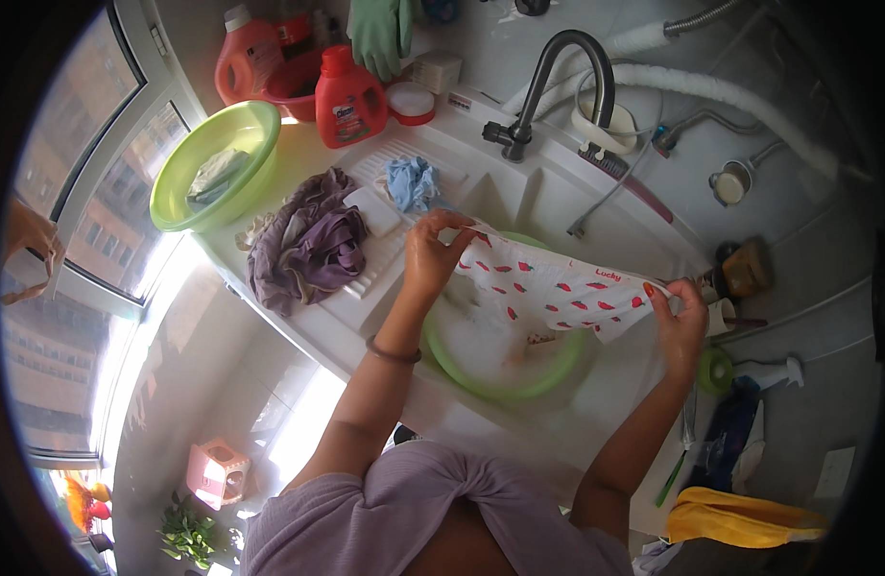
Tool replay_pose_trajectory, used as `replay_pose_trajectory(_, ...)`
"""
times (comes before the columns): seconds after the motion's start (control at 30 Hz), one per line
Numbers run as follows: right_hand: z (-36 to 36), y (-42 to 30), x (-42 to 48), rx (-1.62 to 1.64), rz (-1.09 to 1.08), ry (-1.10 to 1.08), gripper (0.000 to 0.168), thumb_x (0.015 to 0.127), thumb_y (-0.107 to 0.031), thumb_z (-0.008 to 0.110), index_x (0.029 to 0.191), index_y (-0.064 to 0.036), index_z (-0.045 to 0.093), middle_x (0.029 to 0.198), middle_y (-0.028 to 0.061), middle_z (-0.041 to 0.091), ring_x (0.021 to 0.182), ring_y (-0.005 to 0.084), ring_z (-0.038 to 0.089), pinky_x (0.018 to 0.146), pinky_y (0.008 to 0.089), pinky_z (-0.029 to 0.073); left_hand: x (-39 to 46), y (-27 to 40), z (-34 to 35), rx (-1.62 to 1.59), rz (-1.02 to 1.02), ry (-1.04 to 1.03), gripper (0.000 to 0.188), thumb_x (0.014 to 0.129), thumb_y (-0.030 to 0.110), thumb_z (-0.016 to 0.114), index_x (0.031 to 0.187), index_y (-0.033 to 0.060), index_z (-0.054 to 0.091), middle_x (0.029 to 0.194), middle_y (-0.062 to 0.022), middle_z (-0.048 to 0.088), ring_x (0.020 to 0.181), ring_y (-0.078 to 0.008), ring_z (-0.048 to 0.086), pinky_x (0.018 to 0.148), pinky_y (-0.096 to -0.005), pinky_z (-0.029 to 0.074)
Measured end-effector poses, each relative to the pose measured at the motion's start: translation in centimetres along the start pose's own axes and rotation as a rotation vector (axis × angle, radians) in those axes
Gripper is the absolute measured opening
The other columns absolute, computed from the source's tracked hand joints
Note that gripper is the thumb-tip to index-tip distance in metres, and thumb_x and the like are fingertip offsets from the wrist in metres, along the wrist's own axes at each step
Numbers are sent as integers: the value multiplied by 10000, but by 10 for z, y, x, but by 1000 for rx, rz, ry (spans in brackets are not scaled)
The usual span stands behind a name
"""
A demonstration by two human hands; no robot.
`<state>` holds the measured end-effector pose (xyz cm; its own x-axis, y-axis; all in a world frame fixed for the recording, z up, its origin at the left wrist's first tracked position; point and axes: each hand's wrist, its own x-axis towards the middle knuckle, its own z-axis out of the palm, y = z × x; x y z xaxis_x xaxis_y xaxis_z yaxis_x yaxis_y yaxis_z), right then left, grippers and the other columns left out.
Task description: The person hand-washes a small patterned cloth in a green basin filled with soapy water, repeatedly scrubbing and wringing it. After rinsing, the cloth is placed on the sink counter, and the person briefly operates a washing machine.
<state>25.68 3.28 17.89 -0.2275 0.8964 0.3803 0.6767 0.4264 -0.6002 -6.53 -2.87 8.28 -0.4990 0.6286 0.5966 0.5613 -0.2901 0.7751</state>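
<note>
Stretched between my two hands is a white cloth garment [558, 284] with red strawberry-like prints and a lettered waistband. My left hand [437, 252] pinches its left upper corner, and my right hand [678, 309] grips the right end of the band. Below the garment, a green plastic basin [504, 392] with cloudy, sudsy water stands in the white sink; a small patterned bit of cloth shows in the water. Left of my left hand, a crumpled light blue cloth [412, 183], a white block [372, 211] and a heap of purple clothes [313, 245] lie on the ribbed washboard and counter.
A dark gooseneck faucet [565, 43] rises behind the sink, beside a brush [604, 162]. At the back left stand a tilted green basin [259, 155] with cloth inside and a red detergent bottle [350, 101]. Bottles [746, 266] and a yellow cloth [738, 515] are at right.
</note>
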Motion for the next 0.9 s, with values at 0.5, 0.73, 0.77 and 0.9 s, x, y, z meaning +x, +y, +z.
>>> replay_pose_trajectory(0.5, 149, 39, -5, -88, -79, -589, 225, 768, -115, 631, 978, -36, 616, 972, 150, 569, 911, 288, 558, 770, 361, 454, -55, -79, 64, 565, -198, -594, 203, 772, 180, 573, 942, 133, 674, 1012, -142, 567, 997, -315, 512, 834, -448, 433)
replay_pose_trajectory(0.73, 238, 97, -58, -197, -183, -767, 449, 768, -145, 616, 1194, -138, 474, 1192, 111, 477, 1117, 281, 453, 939, 454, 345, -109, -78, 94, 775, -164, -1167, 430, 803, 260, 543, 1227, 236, 477, 1225, -64, 488, 1174, -280, 426, 923, -569, 318)
replay_pose_trajectory(0.77, 244, 101, -64, -307, -243, -715, 502, 765, -148, 613, 1235, -157, 438, 1237, 108, 451, 1177, 280, 414, 975, 484, 307, -112, -81, 95, 780, -150, -1183, 428, 816, 267, 522, 1240, 242, 463, 1245, -67, 476, 1190, -281, 412, 928, -583, 299)
replay_pose_trajectory(0.9, 262, 110, -74, -489, -205, -895, 596, 822, -267, 506, 1360, -212, 258, 1437, 50, 215, 1334, 229, 177, 1065, 509, 113, -125, -103, 97, 776, -218, -1177, 415, 856, 263, 444, 1270, 242, 430, 1305, -82, 438, 1218, -294, 387, 949, -597, 256)
